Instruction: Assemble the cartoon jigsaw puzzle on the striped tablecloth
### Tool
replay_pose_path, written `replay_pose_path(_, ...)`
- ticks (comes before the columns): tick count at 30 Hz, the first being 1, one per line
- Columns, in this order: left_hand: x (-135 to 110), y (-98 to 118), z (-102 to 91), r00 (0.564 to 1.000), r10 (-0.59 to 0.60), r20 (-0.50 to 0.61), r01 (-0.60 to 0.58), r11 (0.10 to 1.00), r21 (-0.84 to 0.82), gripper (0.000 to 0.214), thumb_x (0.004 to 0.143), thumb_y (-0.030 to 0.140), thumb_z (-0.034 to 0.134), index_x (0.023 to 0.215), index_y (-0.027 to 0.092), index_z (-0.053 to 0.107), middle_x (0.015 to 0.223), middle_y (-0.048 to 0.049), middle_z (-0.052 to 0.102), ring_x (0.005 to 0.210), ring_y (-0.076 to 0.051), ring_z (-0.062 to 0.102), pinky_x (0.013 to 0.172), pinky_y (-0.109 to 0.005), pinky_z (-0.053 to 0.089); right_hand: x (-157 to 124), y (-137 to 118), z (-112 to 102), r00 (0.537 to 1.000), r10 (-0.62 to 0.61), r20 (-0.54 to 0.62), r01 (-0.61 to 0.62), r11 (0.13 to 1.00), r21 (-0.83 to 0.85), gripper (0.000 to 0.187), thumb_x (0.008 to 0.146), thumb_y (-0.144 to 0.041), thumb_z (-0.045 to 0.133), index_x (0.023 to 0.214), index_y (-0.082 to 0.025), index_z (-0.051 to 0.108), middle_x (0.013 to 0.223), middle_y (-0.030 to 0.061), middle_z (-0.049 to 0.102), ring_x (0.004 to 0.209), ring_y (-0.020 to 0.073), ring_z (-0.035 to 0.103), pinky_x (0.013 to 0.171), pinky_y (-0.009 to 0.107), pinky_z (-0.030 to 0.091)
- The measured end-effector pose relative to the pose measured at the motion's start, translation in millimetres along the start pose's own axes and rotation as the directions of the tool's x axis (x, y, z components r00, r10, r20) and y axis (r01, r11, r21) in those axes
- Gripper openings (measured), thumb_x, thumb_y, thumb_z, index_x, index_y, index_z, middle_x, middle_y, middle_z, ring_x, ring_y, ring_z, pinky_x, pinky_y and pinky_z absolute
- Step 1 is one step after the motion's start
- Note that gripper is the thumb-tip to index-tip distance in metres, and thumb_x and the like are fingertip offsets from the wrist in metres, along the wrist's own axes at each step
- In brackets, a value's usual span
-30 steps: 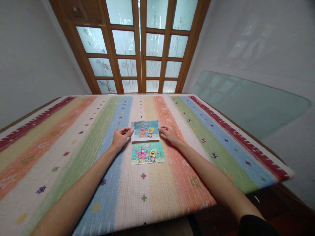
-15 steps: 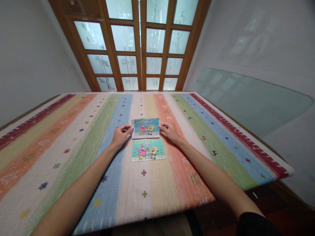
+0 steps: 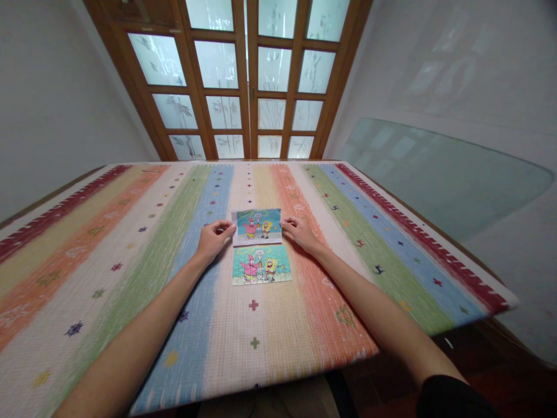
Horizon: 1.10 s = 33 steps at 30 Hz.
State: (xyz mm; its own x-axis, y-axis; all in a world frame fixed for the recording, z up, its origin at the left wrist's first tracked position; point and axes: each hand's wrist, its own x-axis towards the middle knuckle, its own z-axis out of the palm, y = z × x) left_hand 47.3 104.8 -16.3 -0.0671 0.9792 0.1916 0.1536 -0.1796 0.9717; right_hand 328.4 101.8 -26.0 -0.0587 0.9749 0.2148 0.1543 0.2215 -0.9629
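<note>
A picture card [image 3: 257, 226] with cartoon figures on a blue ground and a pale border is gripped at both ends. My left hand [image 3: 214, 239] pinches its left edge between thumb and fingers. At the opposite edge, my right hand [image 3: 300, 233] has its fingers closed on the card. Just below, nearer to me, a jigsaw puzzle [image 3: 261, 265] lies flat on the cloth, its pieces joined into the same cartoon scene on teal. The card's lower edge is close to the puzzle's top edge.
A striped tablecloth [image 3: 255, 325] in several colours covers the table. Beyond the far edge stand wooden doors [image 3: 246, 122] with frosted panes. On the right, a pale glass panel [image 3: 435, 168] is against the white wall.
Both hands keep hold of the card in nearly the same place. The whole view has shifted very slightly; the puzzle lies as before.
</note>
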Motion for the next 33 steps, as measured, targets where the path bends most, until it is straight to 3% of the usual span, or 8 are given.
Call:
replay_pose_path(10,-1.6,4.4,0.8,1.000,0.003,-0.012,-0.003,1.000,0.019,0.055,0.046,0.065,0.090,0.072,0.019,0.075,0.075,-0.0051,0.075,0.063,-0.018,0.062,0.064,-0.029,0.050,-1.6,-1.8,-0.5,1.000,0.023,0.017,-0.023,1.000,0.009,0.041,0.072,-0.062,0.072,0.076,-0.021,0.070,0.075,0.0040,0.069,0.072,0.0203,0.059,0.068,0.033,0.047)
replay_pose_path(33,-0.4,-1.0,-0.3,1.000,0.007,-0.002,-0.007,1.000,0.011,0.045,0.055,0.057,0.089,0.074,0.018,0.076,0.077,-0.0057,0.075,0.063,-0.017,0.061,0.062,-0.029,0.049,-1.5,-1.3,-0.7,1.000,0.005,0.001,-0.005,1.000,0.006,0.041,0.073,-0.062,0.071,0.075,-0.022,0.069,0.077,0.0039,0.069,0.077,0.0215,0.060,0.075,0.035,0.047)
